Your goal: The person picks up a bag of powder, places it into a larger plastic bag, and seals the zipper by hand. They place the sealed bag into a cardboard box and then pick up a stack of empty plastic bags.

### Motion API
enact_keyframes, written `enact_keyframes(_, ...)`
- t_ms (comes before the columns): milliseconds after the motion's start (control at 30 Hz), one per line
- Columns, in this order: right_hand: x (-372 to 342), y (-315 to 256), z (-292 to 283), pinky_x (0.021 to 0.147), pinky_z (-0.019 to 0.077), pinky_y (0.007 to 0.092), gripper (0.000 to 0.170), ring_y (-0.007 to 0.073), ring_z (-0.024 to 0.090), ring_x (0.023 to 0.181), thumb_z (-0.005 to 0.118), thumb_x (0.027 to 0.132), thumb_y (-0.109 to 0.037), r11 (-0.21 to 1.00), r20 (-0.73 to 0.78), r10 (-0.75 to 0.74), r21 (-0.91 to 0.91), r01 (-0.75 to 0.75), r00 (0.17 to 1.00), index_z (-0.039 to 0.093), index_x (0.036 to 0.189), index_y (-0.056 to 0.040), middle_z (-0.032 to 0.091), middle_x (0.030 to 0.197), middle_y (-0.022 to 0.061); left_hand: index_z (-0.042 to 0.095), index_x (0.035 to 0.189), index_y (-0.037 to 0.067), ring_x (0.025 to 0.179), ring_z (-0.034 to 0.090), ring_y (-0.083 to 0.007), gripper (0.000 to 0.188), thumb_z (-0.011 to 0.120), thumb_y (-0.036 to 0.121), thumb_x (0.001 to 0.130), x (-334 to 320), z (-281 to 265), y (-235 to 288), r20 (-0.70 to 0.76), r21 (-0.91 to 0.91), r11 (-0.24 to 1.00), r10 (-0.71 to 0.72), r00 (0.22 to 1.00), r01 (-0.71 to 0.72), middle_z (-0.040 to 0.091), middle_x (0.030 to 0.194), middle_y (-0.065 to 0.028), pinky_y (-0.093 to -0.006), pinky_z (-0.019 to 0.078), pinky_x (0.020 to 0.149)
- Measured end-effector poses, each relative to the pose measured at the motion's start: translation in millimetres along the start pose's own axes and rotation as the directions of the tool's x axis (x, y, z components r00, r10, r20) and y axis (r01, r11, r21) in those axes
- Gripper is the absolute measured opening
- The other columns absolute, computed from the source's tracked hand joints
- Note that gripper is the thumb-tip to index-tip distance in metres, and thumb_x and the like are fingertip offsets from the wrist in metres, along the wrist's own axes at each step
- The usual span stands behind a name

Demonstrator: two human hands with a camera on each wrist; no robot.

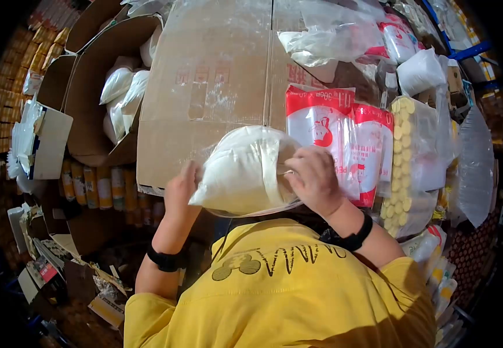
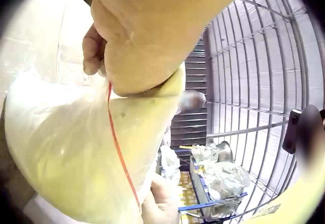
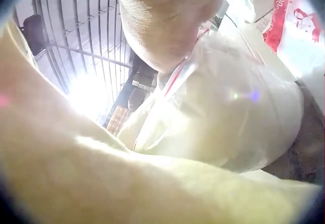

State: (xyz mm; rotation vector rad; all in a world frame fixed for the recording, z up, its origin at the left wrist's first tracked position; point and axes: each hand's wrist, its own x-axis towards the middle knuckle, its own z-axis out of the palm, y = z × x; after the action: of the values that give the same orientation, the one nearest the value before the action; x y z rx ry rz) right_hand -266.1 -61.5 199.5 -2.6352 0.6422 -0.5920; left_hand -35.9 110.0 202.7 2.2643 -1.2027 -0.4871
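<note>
A clear plastic zip bag (image 1: 237,168), plump with a pale powder-like filling, lies across the front edge of the cardboard. A red seal line (image 2: 119,148) runs along its mouth in the left wrist view. At the bag's left end, my left hand (image 1: 182,187) grips the plastic near the edge. My right hand (image 1: 316,178) pinches the opposite end between curled fingers and thumb. The right wrist view has the same bag (image 3: 228,107) bulging beyond the seal, with a hand (image 3: 162,26) at one end of the seal.
Under the bag is a flat cardboard box (image 1: 217,98). Red-and-white printed packs (image 1: 321,116) lie right, beside a clear bag of yellow round pieces (image 1: 401,162). At left, an open carton (image 1: 86,122) holds filled white bags (image 1: 121,95). More plastic bags (image 1: 332,32) lie at the back.
</note>
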Motion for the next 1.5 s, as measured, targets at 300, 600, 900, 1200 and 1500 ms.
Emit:
enact_keyframes(300,-26,20,7,0.063,0.0474,0.0514,0.027,0.0419,0.061,0.066,0.053,0.081,-0.01,0.841,0.325,0.541,-0.183,-0.51,0.776,0.05,0.107,-0.0041,0.061,0.069,0.0207,0.051,0.094,0.002,0.065,0.048,-0.0066,0.012,0.048,-0.004,0.085,-8,-3,11,0.149,-0.673,0.688,-0.235,0.96,0.273,0.053,0.074,-0.0017,-0.0217,0.0386,0.057)
enact_keyframes(600,57,11,-39,0.063,0.0473,0.0281,0.016,0.0128,0.059,0.069,0.045,0.085,-0.001,0.361,0.341,0.598,0.693,-0.624,0.725,0.056,0.097,-0.0005,0.061,0.076,0.0091,0.055,0.097,0.002,0.056,0.047,-0.0062,0.01,0.048,0.001,0.089,47,-60,37,0.155,-0.542,0.825,-0.086,0.984,0.157,0.052,0.067,-0.001,-0.0212,0.0377,0.051)
enact_keyframes(900,75,-47,-27,0.078,0.0483,0.0372,0.019,0.0262,0.06,0.088,0.06,0.075,-0.008,0.908,0.039,-0.345,0.265,0.323,0.938,0.064,0.093,-0.006,0.062,0.086,0.0084,0.055,0.096,0.003,0.051,0.047,-0.0074,0.012,0.05,0.001,0.085,58,-51,27,0.128,-0.532,0.833,-0.097,0.987,0.151,0.053,0.058,-0.0029,-0.0251,0.0377,0.047)
enact_keyframes(1200,94,-75,-9,0.103,0.0276,0.0511,0.033,0.0247,0.053,0.106,0.067,0.074,-0.022,0.931,0.609,-0.326,0.076,0.356,0.723,0.06,0.103,-0.0104,0.061,0.092,0.0065,0.055,0.097,0.005,0.047,0.048,-0.0155,0.019,0.053,-0.003,0.08,52,-48,12,-0.067,-0.259,0.965,0.011,0.998,-0.028,0.049,0.054,-0.0034,-0.0292,0.0396,0.047)
enact_keyframes(1500,41,7,-74,0.086,0.0393,0.0401,0.004,0.021,0.054,0.078,0.053,0.074,-0.011,0.881,0.304,-0.407,-0.118,0.459,0.861,0.053,0.07,-0.0105,0.051,0.072,0.0046,0.059,0.092,0.011,0.093,0.054,-0.0234,0.024,0.065,0.008,0.069,44,-70,55,0.156,0.176,0.606,0.761,0.63,-0.776,0.054,0.091,-0.006,-0.0422,0.0381,0.092)
